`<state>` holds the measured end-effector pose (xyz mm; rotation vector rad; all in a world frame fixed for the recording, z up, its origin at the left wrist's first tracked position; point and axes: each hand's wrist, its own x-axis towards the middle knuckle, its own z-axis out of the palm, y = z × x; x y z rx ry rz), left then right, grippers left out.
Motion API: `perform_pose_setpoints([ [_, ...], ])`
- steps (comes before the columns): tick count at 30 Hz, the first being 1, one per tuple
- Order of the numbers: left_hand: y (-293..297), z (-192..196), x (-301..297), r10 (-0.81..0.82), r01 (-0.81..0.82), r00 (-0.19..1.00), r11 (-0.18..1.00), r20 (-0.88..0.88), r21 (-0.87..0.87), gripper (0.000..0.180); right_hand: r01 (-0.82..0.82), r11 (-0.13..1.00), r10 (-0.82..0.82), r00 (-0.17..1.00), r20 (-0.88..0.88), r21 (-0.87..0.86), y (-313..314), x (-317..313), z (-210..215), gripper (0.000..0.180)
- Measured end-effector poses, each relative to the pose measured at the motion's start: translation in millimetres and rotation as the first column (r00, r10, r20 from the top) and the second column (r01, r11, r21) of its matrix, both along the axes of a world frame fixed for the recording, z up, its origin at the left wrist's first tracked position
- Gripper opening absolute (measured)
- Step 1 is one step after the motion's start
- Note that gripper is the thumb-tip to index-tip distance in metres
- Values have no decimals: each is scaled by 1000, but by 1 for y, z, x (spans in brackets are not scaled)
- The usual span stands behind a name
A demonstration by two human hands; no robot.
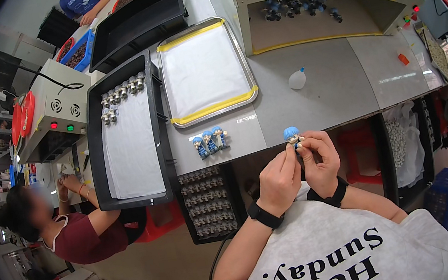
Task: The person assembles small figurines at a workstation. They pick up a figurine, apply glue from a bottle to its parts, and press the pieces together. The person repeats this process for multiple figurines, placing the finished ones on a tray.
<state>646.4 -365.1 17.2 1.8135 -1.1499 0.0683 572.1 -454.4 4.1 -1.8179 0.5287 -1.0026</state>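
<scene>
Between both hands, just off the table's near edge, I hold a small figurine (291, 134) with bright blue hair, upright. My left hand (279, 179) pinches its lower left side, and my right hand (321, 160) grips its right side with thumb and fingers. The figurine's lower part is mostly hidden by my fingers. On the table to the left lie several similar blue-haired figurines (210, 141) in a small group. A metal tray (203, 73) lined with white sheet and edged with yellow tape sits behind them. A small white bottle (297, 80) with a blue tip lies ahead of my hands.
A black crate (100, 158) at left holds white paper and rows of small figures. Further back stands another black crate (138, 28). A machine's opening (310, 20) at back right contains several blue-haired pieces. A co-worker (75, 231) sits at left. Below the edge is a filled tray (207, 203).
</scene>
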Motion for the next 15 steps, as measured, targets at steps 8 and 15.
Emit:
perform_pose_setpoints([
  [8,1,-1,-1,-1,1,1000,1000,-12,8,27,5,1000,-5,1000,2,-6,0,0,-2,9],
  [15,1,-2,0,1,-1,1000,1000,-25,6,25,3,1000,-3,1000,6,-10,0,1,-4,9],
])
